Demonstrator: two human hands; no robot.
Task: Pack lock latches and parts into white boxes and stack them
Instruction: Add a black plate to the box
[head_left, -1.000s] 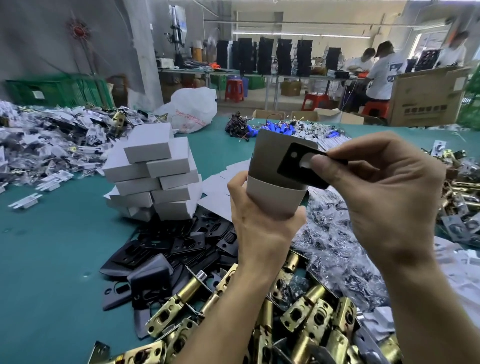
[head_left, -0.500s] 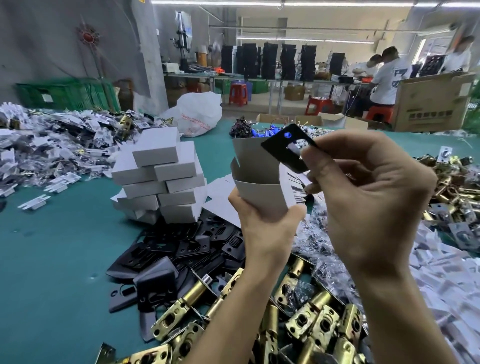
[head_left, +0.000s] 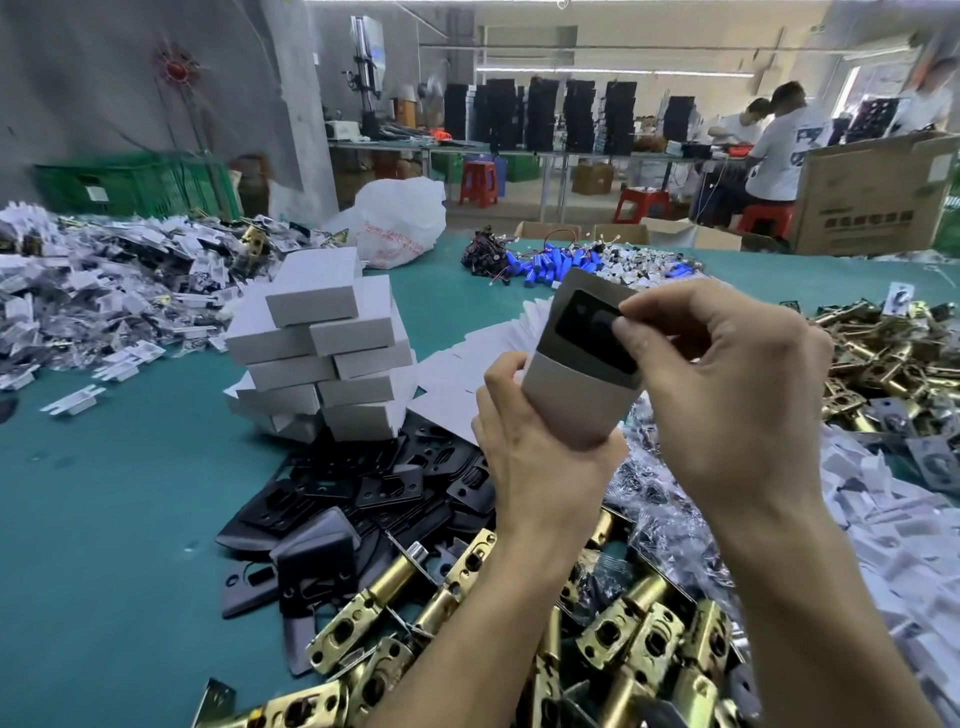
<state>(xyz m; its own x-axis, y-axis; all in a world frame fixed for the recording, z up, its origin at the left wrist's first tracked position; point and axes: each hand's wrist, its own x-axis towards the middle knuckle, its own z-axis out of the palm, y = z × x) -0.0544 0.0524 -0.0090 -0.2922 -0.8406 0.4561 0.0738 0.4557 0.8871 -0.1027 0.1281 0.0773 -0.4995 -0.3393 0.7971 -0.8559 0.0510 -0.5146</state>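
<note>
While the green table (head_left: 130, 519) spread under us, a stack of white boxes (head_left: 322, 353) stood to the left, with brass latches (head_left: 623, 649) and a heap of black plates (head_left: 363, 493) below our arms. Our left hand (head_left: 535, 457) gripped an open box (head_left: 576, 395). Our right hand (head_left: 727, 395) pinched a single black plate (head_left: 592, 327) against its raised flap, fingers hiding the plate's right end.

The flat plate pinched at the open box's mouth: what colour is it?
Black: the plate shows in the head view, dark against the white box.

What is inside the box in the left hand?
A black plate, pinched by the right hand, sits in the mouth of the box. Anything deeper is hidden by the box wall and left hand.
</note>
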